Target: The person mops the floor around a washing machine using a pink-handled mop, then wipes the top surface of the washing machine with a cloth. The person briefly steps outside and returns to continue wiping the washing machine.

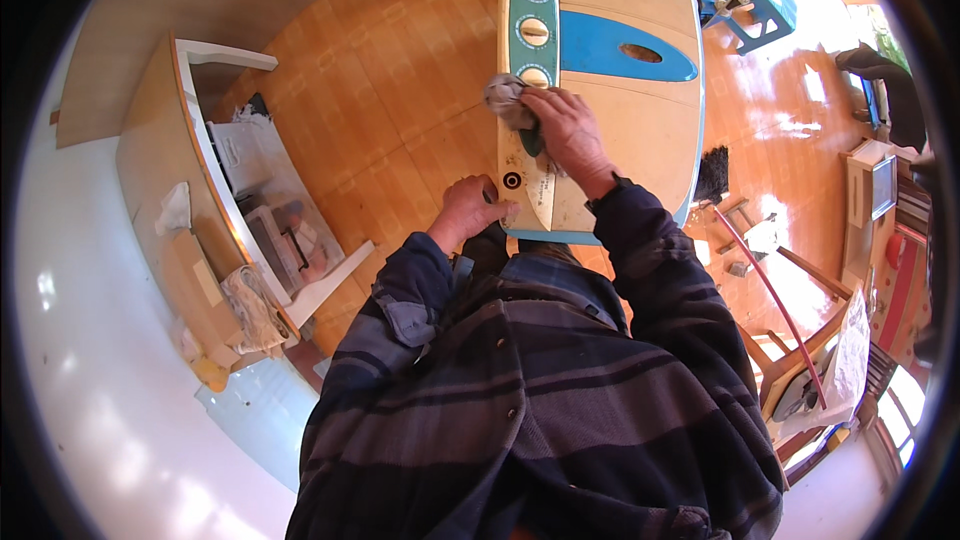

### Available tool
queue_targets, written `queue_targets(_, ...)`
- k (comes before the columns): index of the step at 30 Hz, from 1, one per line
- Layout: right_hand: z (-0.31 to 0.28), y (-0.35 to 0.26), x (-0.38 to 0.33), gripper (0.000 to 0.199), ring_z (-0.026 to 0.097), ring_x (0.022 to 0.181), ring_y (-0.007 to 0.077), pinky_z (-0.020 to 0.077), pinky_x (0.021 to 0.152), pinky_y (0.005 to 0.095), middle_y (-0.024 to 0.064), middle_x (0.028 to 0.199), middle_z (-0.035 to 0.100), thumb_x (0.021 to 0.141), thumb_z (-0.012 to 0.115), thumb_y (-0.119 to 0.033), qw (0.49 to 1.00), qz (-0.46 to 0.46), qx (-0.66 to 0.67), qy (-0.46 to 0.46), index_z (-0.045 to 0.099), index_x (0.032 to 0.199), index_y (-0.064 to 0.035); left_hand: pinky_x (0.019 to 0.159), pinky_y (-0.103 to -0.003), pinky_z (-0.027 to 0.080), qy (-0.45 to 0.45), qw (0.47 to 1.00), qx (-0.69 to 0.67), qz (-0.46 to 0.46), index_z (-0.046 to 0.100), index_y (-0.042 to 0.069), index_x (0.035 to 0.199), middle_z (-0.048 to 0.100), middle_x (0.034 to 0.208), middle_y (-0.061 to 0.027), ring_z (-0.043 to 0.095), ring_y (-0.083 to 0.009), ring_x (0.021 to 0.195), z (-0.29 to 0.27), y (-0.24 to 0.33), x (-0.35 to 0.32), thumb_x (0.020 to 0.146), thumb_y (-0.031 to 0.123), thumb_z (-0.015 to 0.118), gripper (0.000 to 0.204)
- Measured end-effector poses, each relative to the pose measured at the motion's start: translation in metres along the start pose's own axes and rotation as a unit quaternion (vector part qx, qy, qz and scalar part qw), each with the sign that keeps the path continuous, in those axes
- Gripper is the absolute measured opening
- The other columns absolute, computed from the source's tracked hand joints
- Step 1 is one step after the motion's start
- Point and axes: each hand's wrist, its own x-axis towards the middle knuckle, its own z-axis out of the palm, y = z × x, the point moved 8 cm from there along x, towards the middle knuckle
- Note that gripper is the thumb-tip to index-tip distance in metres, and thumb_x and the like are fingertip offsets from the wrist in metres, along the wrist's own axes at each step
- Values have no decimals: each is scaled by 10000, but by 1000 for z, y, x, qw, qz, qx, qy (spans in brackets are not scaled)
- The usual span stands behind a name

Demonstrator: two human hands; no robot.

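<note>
A cream and blue washing machine (630,160) stands in front of me, its green control strip (519,10) carrying a row of cream knobs (534,32). My right hand (570,135) is closed on a crumpled grey cloth (508,102), pressed to the strip beside the knob nearest me. Close to the machine's near left corner is my left hand (468,208), fingers curled and thumb against the edge. Something dark shows between its thumb and fingers, too small to make out. Next to it, a black ring-shaped fitting (512,181) sits on the dirt-speckled panel.
On the left, a white-edged table (205,180) holds a cardboard piece, with a clear plastic box (295,240) below. A blue stool (768,10) stands far right. A red pole (770,300), a black brush head (712,175) and wooden furniture lie along the right.
</note>
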Motion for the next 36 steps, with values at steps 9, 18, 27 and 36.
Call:
queue_targets(9, -57, 90, 24, 203, 631, 977, 374, 510, 867, 443, 160, 997, 676, 953, 578, -64, 988, 133, 44, 63, 727, 1091, -55, 901, -479, 484, 214, 976, 23, 12, 762, 29, 1036, 741, 976, -192, 694, -365, 995, -46, 26, 11, 819, 526, 736, 543)
queue_targets(18, 4, 30, 64, 168, 643, 1001, 378, 528, 866, 455, 157, 982, 696, 932, 597, -63, 990, -4, 126, -62, 700, 1060, -29, 911, -463, 482, 229, 972, -30, -39, 742, 63, 1143, 750, 1018, -150, 701, -336, 1000, -39, 34, 36, 870, 483, 704, 502)
queue_targets(27, -3, 49, 64, 154, 657, 993, 369, 530, 853, 464, 165, 954, 701, 910, 593, -73, 988, 47, 117, -88, 728, 975, -40, 907, -400, 518, 239, 965, -102, -28, 713, -1, 1169, 748, 1067, -180, 712, -332, 1004, -41, 34, 30, 889, 403, 707, 491)
queue_targets(36, -8, 57, 40, 155, 632, 982, 315, 498, 866, 425, 85, 935, 678, 837, 627, -80, 993, -28, 40, -107, 706, 970, -82, 933, -449, 484, 249, 960, -125, -30, 746, 75, 1140, 768, 1030, -126, 708, -325, 1009, -42, 37, 30, 835, 450, 727, 484)
